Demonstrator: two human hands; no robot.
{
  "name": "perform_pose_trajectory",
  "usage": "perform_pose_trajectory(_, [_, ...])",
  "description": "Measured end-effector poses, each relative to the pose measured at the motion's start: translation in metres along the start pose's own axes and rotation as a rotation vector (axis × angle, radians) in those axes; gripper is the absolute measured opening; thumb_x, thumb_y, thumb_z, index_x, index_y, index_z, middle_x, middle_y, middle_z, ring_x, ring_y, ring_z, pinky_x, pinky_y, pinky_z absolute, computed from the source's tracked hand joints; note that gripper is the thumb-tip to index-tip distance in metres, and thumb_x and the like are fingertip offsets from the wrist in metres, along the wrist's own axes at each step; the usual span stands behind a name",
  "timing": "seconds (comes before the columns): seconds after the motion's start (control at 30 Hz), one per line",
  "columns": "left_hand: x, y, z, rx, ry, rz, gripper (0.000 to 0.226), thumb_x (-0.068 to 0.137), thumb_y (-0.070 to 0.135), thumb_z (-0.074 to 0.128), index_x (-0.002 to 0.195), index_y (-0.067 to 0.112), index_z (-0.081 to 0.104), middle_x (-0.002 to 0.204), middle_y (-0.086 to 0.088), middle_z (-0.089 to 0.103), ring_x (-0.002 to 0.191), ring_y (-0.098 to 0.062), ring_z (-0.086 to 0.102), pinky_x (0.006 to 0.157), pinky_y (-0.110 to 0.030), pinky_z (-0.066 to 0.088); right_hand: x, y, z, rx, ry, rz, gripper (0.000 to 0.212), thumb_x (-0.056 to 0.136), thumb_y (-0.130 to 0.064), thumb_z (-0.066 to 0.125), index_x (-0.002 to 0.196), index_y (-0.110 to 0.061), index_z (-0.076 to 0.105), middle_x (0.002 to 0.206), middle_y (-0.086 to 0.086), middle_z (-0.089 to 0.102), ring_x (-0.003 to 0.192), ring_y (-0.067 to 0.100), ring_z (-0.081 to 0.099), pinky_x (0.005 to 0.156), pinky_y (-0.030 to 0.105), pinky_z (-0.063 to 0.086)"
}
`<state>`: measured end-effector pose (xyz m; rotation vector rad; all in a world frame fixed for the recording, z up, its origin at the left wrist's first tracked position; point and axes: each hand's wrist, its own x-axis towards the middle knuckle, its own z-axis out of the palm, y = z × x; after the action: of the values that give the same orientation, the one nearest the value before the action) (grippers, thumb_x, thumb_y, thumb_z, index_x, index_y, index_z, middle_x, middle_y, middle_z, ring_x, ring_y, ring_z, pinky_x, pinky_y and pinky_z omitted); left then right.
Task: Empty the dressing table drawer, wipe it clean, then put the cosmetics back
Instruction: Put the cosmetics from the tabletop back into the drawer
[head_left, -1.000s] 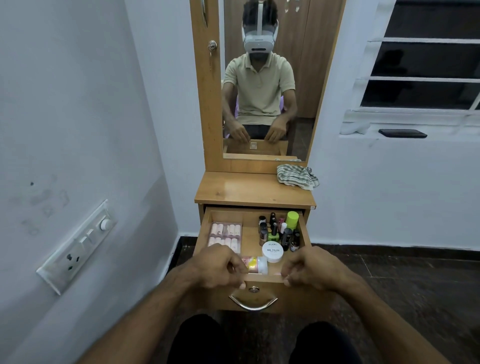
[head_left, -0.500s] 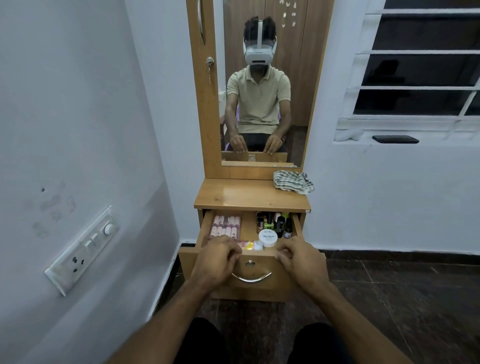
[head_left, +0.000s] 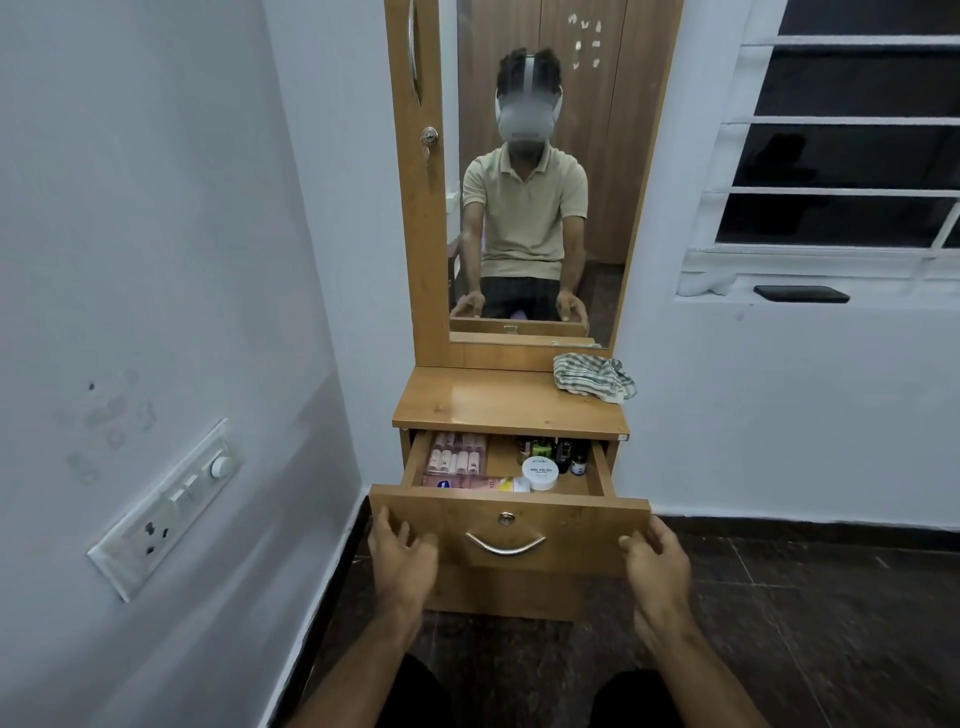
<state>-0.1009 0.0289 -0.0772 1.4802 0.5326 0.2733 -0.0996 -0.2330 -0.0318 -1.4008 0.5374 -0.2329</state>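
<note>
White walls (head_left: 156, 260); dark stone floor (head_left: 831, 623). Barred window (head_left: 852, 135) upper right, dark outside. Switchboard (head_left: 166, 509) on left wall. Wooden wardrobe reflected in mirror (head_left: 597, 156).

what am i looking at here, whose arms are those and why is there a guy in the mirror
A person wears a camera on the head, so the one picture looks forward and down. The left hand and right hand are theirs, open at the sides of the drawer front, holding nothing. The mirror reflects that same person. The open drawer holds a white jar, small bottles and a pink packet. A striped cloth lies on the dressing table top.
</note>
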Motion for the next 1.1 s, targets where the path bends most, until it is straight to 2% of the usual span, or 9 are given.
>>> perform_pose_trajectory(0.1, [0.001,0.010,0.006,0.048,-0.095,-0.003,0.099,0.086,-0.003,0.065,0.158,0.041,0.014,0.163,0.004,0.029,0.144,-0.018,0.039,0.114,-0.049,0.041,0.012,0.003,0.007,0.000,-0.024,0.028,0.062,0.096,0.009,0.056,0.153,-0.009,0.040,0.148,0.012,0.053,0.134,0.026,0.051,0.108,0.039,0.043])
perform_pose_trajectory(0.23, [0.019,0.018,0.010,0.079,-0.159,-0.042,0.106,0.087,-0.004,0.063,0.160,0.037,-0.002,0.167,0.002,0.020,0.148,-0.019,0.032,0.118,-0.049,0.036,0.033,0.010,0.021,0.001,-0.086,0.035,0.066,0.095,0.010,0.057,0.155,-0.010,0.038,0.152,0.011,0.049,0.139,0.027,0.048,0.109,0.039,0.041])
perform_pose_trajectory(0.47, [0.063,0.030,0.011,0.123,-0.267,-0.072,0.092,0.085,-0.004,0.060,0.156,0.043,0.023,0.146,0.004,0.055,0.130,-0.020,0.053,0.108,-0.058,0.045,0.058,0.005,0.056,-0.081,-0.266,0.045,0.047,0.101,0.003,0.051,0.143,-0.017,0.052,0.130,0.000,0.065,0.113,0.017,0.059,0.094,0.036,0.048])
perform_pose_trajectory(0.57, [0.073,0.041,0.016,0.148,-0.301,-0.055,0.085,0.091,-0.008,0.053,0.155,0.041,0.026,0.140,0.007,0.057,0.126,-0.017,0.052,0.103,-0.045,0.050,0.074,0.003,0.064,-0.102,-0.301,0.047,0.050,0.096,0.011,0.047,0.135,-0.019,0.055,0.126,0.000,0.066,0.111,0.015,0.060,0.087,0.031,0.050])
perform_pose_trajectory(0.7, [0.092,0.043,0.021,0.165,-0.303,-0.069,0.093,0.089,-0.007,0.053,0.159,0.041,0.015,0.145,0.007,0.053,0.118,-0.012,0.056,0.078,-0.026,0.051,0.095,0.004,0.072,-0.113,-0.321,0.033,0.067,0.090,0.018,0.043,0.142,-0.022,0.050,0.135,-0.005,0.060,0.117,0.011,0.055,0.098,0.034,0.047])
perform_pose_trajectory(0.77, [0.098,0.042,0.024,0.159,-0.305,-0.097,0.097,0.089,-0.006,0.054,0.159,0.043,0.010,0.148,0.009,0.051,0.123,-0.012,0.055,0.080,-0.028,0.051,0.104,0.006,0.073,-0.107,-0.334,0.032,0.073,0.088,0.021,0.041,0.145,-0.024,0.048,0.134,-0.006,0.060,0.115,0.008,0.056,0.092,0.030,0.048])
perform_pose_trajectory(0.83, [0.104,0.040,0.028,0.147,-0.319,-0.123,0.100,0.089,-0.005,0.055,0.158,0.047,0.006,0.154,0.010,0.044,0.133,-0.017,0.048,0.098,-0.043,0.049,0.114,0.010,0.075,-0.117,-0.349,0.039,0.074,0.088,0.018,0.044,0.147,-0.026,0.047,0.133,-0.006,0.062,0.117,0.011,0.059,0.086,0.029,0.049])
perform_pose_trajectory(0.97, [0.117,0.036,0.032,0.157,-0.357,-0.137,0.102,0.090,-0.004,0.056,0.155,0.054,0.003,0.157,0.013,0.037,0.141,-0.021,0.040,0.114,-0.064,0.032,0.133,0.021,0.080,-0.141,-0.359,0.079,0.089,0.084,0.009,0.054,0.159,-0.034,0.029,0.151,-0.008,0.050,0.134,0.020,0.051,0.107,0.039,0.046])
perform_pose_trajectory(1.1, [0.123,0.027,0.035,0.188,-0.367,-0.119,0.110,0.087,-0.001,0.060,0.153,0.056,-0.008,0.163,0.008,0.031,0.142,-0.021,0.041,0.103,-0.050,0.050,0.138,0.030,0.083,-0.191,-0.387,0.077,0.104,0.078,0.000,0.058,0.160,-0.043,0.010,0.168,-0.011,0.020,0.150,0.021,0.030,0.119,0.051,0.034])
